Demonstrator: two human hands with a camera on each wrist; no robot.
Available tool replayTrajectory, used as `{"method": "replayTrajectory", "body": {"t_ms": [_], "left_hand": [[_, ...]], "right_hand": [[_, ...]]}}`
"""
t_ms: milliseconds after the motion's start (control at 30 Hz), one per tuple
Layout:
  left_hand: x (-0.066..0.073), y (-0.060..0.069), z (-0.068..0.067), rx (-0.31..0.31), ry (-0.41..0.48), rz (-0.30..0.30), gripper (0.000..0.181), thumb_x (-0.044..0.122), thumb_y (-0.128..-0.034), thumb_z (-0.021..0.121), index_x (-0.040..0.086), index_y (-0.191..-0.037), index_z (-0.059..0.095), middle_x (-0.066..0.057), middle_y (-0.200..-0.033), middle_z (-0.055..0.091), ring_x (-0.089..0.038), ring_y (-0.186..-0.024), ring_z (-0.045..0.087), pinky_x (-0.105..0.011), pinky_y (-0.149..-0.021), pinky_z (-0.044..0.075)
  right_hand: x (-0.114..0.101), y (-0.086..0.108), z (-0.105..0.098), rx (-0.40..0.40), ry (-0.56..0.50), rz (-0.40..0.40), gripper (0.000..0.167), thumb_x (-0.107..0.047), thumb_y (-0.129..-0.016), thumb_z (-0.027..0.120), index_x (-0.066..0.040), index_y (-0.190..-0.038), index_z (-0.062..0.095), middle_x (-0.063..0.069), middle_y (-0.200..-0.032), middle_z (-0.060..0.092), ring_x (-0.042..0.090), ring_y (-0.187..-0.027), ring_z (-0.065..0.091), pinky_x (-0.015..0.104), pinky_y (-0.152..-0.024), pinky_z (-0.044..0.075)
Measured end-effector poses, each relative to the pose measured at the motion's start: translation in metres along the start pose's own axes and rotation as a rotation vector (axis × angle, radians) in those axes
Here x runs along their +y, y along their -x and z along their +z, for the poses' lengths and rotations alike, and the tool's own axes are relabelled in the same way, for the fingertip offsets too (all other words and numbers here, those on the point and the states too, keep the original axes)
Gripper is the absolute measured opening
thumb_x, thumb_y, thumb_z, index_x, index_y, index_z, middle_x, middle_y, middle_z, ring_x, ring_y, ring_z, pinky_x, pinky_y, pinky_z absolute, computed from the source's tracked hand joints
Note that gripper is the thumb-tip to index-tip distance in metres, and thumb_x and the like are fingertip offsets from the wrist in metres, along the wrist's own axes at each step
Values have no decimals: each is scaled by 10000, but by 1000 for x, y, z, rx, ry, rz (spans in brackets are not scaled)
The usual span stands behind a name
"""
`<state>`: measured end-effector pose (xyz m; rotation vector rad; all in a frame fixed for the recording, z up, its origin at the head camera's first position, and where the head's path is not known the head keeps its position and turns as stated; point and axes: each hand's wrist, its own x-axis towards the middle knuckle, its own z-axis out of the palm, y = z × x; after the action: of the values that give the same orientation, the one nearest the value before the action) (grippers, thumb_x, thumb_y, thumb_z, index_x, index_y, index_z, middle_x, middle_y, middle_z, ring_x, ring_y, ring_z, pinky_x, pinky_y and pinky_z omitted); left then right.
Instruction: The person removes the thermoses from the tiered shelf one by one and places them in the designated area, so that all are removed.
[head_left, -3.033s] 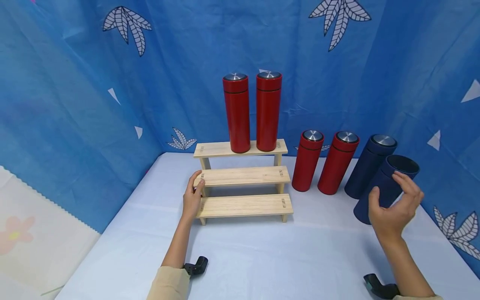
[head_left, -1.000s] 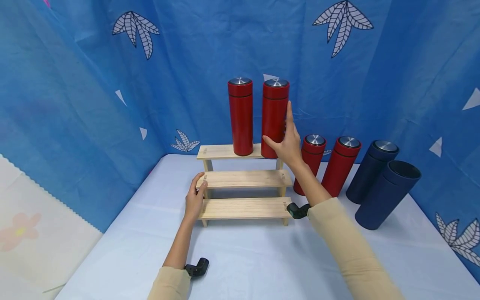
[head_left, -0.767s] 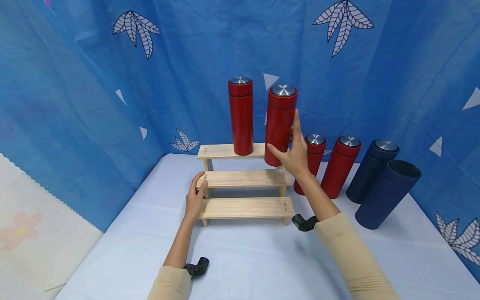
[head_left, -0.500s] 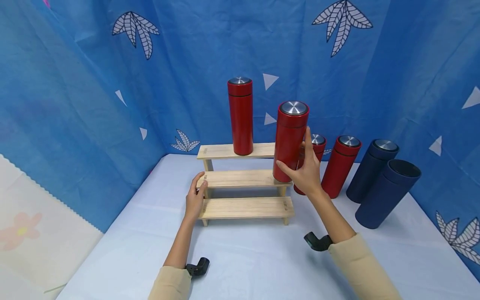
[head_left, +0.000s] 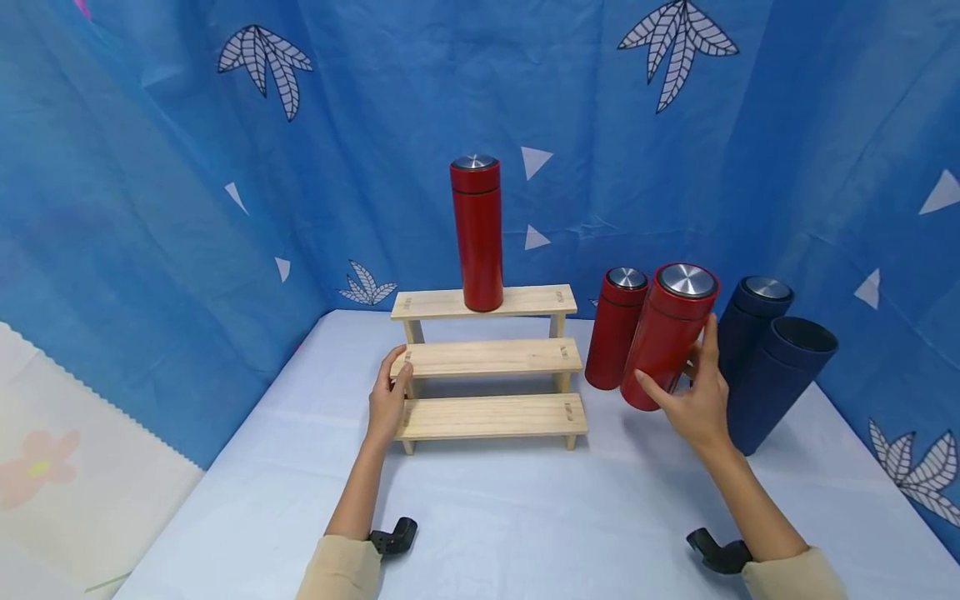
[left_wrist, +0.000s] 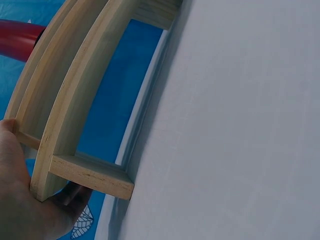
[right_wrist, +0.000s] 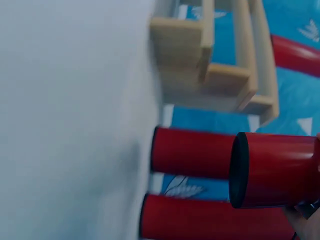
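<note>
I read the right hand (head_left: 697, 400) as grasping the held red flask (head_left: 667, 342), thumb across its near side, fingers at its right side. The held red flask is suspended above the tabletop (head_left: 525, 517), toward the right half of the back edge; the right wrist view shows its dark base clear of the surface. I read the left hand (head_left: 387, 402) as gripping the left end of the wooden stand (head_left: 487, 417), at the middle of its 3 tiers. The wooden stand is positioned near the back edge of the tabletop. The shelved red flask (head_left: 477, 242) stands upright at the center of the top tier. Right of the wooden stand, I locate the inner red flask (head_left: 611, 342) and, visible from the right wrist, the outer red flask (right_wrist: 210, 217), both on the tabletop. Toward the right edge stand the capped blue flask (head_left: 750, 321) and, in front, the open-mouthed blue flask (head_left: 780, 383).
</note>
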<state>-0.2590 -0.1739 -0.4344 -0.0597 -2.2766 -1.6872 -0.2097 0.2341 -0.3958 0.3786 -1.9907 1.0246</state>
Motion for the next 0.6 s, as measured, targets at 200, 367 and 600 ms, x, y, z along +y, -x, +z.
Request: {"method": "replayTrajectory", "body": {"t_ms": [200, 367, 600], "left_hand": [[0, -1, 0, 12, -14, -15, 424, 312, -981, 455, 220, -1392, 405, -127, -765, 425, -147, -633, 367, -269, -602, 355], [1, -1, -1, 8, -10, -9, 422, 310, -981, 455, 221, -1391, 404, -138, -782, 424, -165, -644, 367, -284, -605, 354], [1, -1, -1, -7, -30, -16, 444, 311, -984, 449, 186, -1405, 384, -154, -824, 430, -146, -657, 368, -263, -614, 353]], "right_hand": [[23, 19, -21, 3, 43, 94, 1123, 56, -642, 798, -125, -1488, 84, 213, -1248, 474, -73, -1098, 420, 83, -828, 370], [35, 31, -27, -30, 43, 137, 1152, 80, -638, 792, -146, -1494, 54, 208, -1299, 440, -79, -1125, 404, 95, -831, 372], [47, 45, -27, -54, 74, 216, 1168, 64, -647, 795, -194, -1498, 39, 179, -1363, 401, -32, -1163, 407, 190, -851, 389]]}}
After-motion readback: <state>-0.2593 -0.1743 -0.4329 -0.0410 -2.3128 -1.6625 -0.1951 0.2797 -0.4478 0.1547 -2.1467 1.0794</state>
